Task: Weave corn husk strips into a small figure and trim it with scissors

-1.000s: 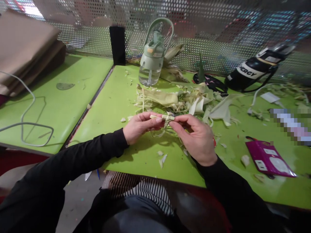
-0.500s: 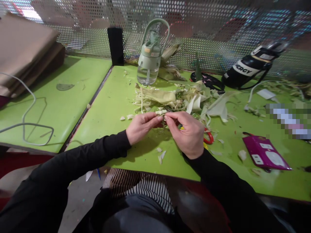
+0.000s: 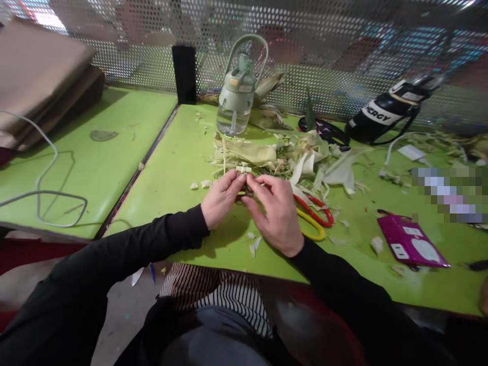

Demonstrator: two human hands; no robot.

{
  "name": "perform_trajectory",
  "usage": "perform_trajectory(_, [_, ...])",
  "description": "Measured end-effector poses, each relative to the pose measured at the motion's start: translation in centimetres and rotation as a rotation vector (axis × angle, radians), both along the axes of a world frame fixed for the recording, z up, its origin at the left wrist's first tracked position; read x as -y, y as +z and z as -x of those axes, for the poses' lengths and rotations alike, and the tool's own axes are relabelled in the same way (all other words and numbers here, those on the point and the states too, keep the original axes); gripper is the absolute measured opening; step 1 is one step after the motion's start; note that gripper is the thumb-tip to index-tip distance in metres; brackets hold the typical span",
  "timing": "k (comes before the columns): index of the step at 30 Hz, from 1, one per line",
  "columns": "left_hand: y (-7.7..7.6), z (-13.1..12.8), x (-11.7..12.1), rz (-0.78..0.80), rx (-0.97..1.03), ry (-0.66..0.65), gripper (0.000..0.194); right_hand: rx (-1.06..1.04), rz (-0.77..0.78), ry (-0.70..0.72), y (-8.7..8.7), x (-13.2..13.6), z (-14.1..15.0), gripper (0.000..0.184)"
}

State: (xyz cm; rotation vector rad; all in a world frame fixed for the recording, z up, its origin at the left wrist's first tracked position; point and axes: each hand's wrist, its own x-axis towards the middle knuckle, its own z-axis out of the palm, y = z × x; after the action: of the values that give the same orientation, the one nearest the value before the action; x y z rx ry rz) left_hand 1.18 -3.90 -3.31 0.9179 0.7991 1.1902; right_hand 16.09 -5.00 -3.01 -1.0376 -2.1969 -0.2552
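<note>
Between my hands is a small bundle of pale corn husk (image 3: 244, 169), its lower part hidden by fingers. My left hand (image 3: 222, 198) pinches it between thumb and fingers. From the other side my right hand (image 3: 275, 211) holds its lower part, index finger pressed in and thumb a little apart. Beside my right hand lie scissors with red and yellow handles (image 3: 314, 234), partly covered by that hand. Just behind the fingers spreads a heap of corn husks (image 3: 251, 151), and small husk scraps (image 3: 254, 247) lie in front.
A green water bottle (image 3: 235, 96) stands at the back, near a black upright block (image 3: 184, 73). To the right are a black bottle (image 3: 381, 114) and a purple packet (image 3: 414, 241). Brown paper bags (image 3: 41, 76) and a grey cable (image 3: 40, 190) occupy the left table.
Both hands have shifted slightly left with the husk bundle. My right thumb has come away from the tip, its fingers have moved lower, and more of the scissors shows.
</note>
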Motion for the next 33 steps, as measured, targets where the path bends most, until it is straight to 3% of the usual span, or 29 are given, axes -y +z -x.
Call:
perform_trajectory(3, [0.6,0.2,0.2,0.002,-0.026,-0.028,0.019,-0.097,0.047,-0.067,1.7,-0.5,-2.3,0.029])
perform_trajectory(6, [1.0,0.5,0.2,0.011,0.011,-0.039,0.016,0.134,0.183,-0.225,2.6,-0.5,-6.3,0.026])
perform_trajectory(8, [1.0,0.7,0.3,0.007,0.037,-0.037,0.013,0.326,0.311,-0.294,2.4,-0.2,-8.9,0.026])
perform_trajectory(11, [1.1,0.9,0.5,0.002,0.063,-0.046,0.014,0.419,0.441,-0.253,1.5,0.1,-11.2,0.017])
perform_trajectory(14, [1.2,0.9,0.7,-0.010,0.074,-0.069,0.015,0.388,0.492,-0.275,0.9,-0.4,-11.4,0.010])
perform_trajectory(16, [1.3,0.8,0.7,-0.023,0.093,-0.071,0.015,0.389,0.565,-0.339,1.0,-0.9,-11.0,0.017])
perform_trajectory(22, [1.6,0.7,0.5,0.035,0.153,-0.063,0.020,0.382,0.484,-0.494,3.0,-0.6,-10.9,0.022])
perform_trajectory(26, [1.5,0.8,0.6,0.030,0.132,-0.071,0.023,0.281,0.583,-0.577,3.9,-0.1,-11.5,0.025])
perform_trajectory(29, [1.1,1.1,0.3,-0.052,0.079,-0.109,0.025,0.209,0.681,-0.584,3.5,-0.3,-11.9,0.029])
perform_trajectory(33, [0.3,1.5,-0.7,-0.064,0.045,-0.099,0.017,0.149,0.608,-0.487,2.5,-0.6,-12.3,0.026])
